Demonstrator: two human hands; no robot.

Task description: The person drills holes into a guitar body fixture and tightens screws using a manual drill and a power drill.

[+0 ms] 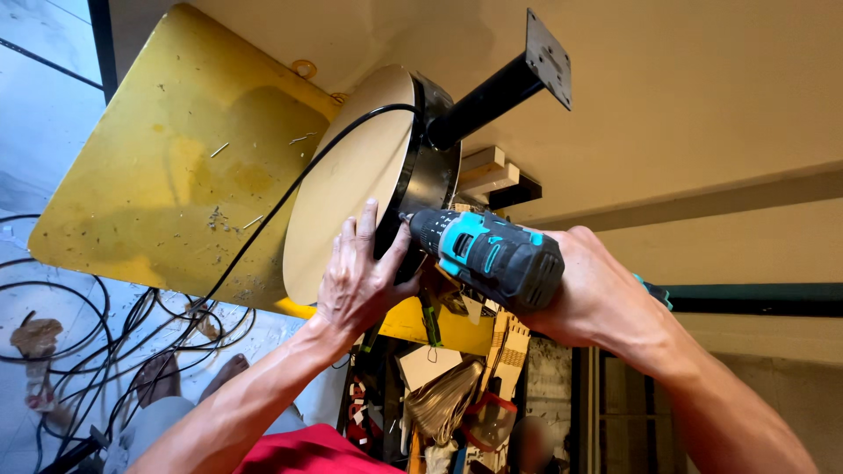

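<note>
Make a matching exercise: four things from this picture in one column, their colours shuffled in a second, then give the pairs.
Things:
1. drill
2. table
3. leg
4. disc

Colours:
A. yellow
B. pale beige
C. teal and black
D. black

Pairs: 1-C, 2-A, 3-D, 4-B

The right hand grips the drill; the left hand is pressed against the disc.
</note>
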